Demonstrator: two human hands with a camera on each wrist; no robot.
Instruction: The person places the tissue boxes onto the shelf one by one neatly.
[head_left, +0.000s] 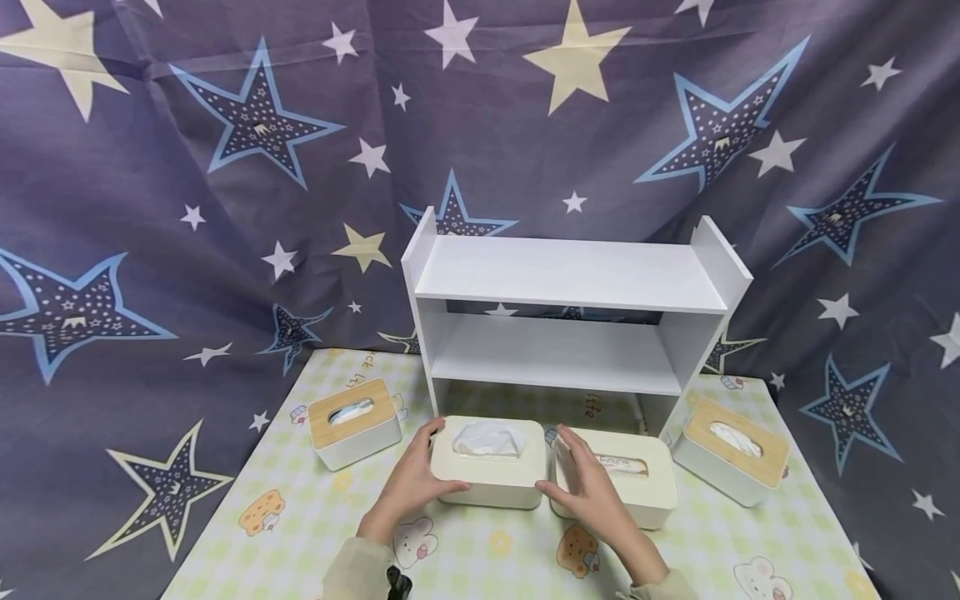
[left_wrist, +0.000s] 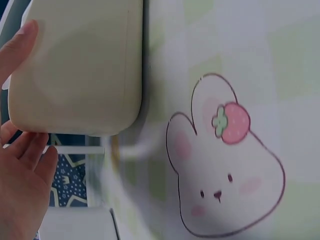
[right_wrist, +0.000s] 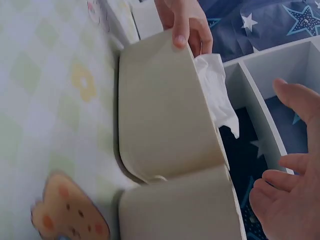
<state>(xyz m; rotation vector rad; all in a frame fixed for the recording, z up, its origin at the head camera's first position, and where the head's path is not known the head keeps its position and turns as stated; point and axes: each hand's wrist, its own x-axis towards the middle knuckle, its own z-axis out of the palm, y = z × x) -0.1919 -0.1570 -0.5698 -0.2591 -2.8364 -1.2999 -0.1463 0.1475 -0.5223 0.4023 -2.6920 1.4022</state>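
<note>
A cream tissue box [head_left: 489,477] with a white tissue in its top slot stands in front of the shelf. My left hand [head_left: 417,473] grips its left end, thumb on the front face and fingers round the side; the left wrist view shows this hand [left_wrist: 25,170] at the box's corner. Beside it on the right is a second cream tissue box [head_left: 654,477], its tissue low in the slot. Over the gap between the two boxes is my right hand [head_left: 590,487], fingers spread. In the right wrist view this hand [right_wrist: 295,190] holds nothing.
A white two-tier shelf [head_left: 558,354] stands behind the boxes. White tissue boxes with wooden lids sit at either side, one at left [head_left: 358,446] and one at right [head_left: 708,467]. The table has a checked cloth [head_left: 450,558]; a starry curtain [head_left: 510,125] hangs behind.
</note>
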